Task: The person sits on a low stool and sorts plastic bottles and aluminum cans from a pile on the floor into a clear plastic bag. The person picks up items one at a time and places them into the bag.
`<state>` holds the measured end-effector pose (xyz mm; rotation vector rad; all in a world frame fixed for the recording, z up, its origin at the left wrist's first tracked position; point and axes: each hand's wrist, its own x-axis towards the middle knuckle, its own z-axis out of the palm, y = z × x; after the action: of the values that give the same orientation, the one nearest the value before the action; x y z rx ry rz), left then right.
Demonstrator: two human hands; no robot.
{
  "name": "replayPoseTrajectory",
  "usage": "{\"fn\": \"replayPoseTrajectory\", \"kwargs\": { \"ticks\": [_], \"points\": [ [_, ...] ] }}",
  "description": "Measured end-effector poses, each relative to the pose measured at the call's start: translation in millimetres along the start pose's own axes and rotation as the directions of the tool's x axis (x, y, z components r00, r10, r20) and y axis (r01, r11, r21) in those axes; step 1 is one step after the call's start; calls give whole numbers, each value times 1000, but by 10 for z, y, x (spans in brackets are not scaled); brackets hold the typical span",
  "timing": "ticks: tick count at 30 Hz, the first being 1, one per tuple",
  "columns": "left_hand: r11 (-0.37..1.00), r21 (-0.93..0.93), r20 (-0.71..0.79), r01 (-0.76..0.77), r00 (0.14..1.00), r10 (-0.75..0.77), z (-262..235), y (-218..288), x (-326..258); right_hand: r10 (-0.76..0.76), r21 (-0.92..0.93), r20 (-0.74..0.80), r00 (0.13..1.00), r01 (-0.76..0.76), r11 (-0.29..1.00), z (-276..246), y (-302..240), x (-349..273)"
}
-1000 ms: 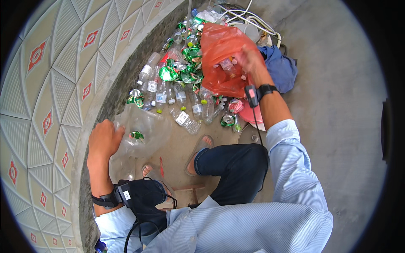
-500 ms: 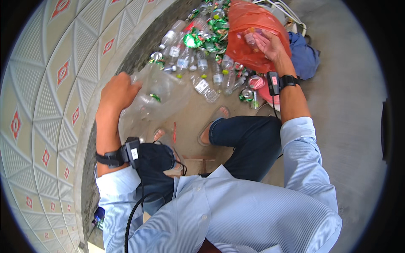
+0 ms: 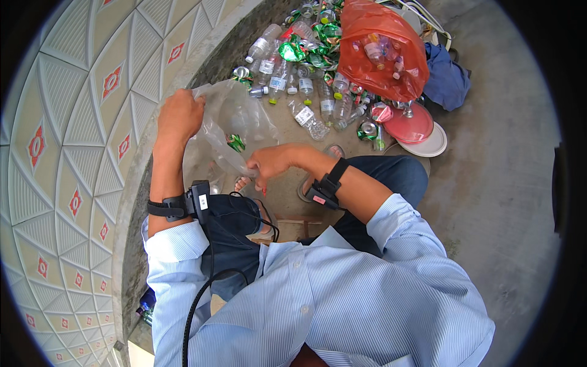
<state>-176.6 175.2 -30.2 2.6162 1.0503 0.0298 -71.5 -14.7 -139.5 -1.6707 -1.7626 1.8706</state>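
Beside the tiled wall [image 3: 73, 153], left hand [image 3: 178, 116] and right hand [image 3: 269, 162] pinch the clear plastic bag [image 3: 235, 125] open; loading bottles [image 3: 306, 116] seems next, needing one hand freed.

This is an outdoor yard or back corner of a building where recyclable scrap gets sorted. A bare concrete floor [image 3: 489, 202] spreads from twelve to five o'clock. A wall of patterned tiles [image 3: 67, 153] with red diamonds curves along nine o'clock. At twelve o'clock lies a heap of empty plastic bottles and crushed cans [image 3: 299, 67], beside a red plastic bag [image 3: 382, 52] with more bottles in it, and a blue cloth [image 3: 446, 79] at one o'clock.
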Motion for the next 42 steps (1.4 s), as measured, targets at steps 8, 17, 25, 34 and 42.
{"fn": "replayPoseTrajectory", "kwargs": {
  "ticks": [8,17,25,34,42],
  "points": [
    [995,-101,189,-24,981,43,-30,108,-26,53,81,-906,421,50,995,-386,356,347],
    [1000,-19,219,13,976,-9,-36,135,12,490,517,-836,248,653,553,-261,1739,406],
    [995,62,194,76,977,-87,-87,411,6,575,400,-781,242,-513,759,270,3161,318],
    [989,78,241,126,960,-141,-90,444,19,604,456,-787,122,-544,704,-121,2956,605],
    [978,73,307,197,928,-210,-136,494,5,471,304,-879,77,-670,677,342,3027,768]
  ]
}}
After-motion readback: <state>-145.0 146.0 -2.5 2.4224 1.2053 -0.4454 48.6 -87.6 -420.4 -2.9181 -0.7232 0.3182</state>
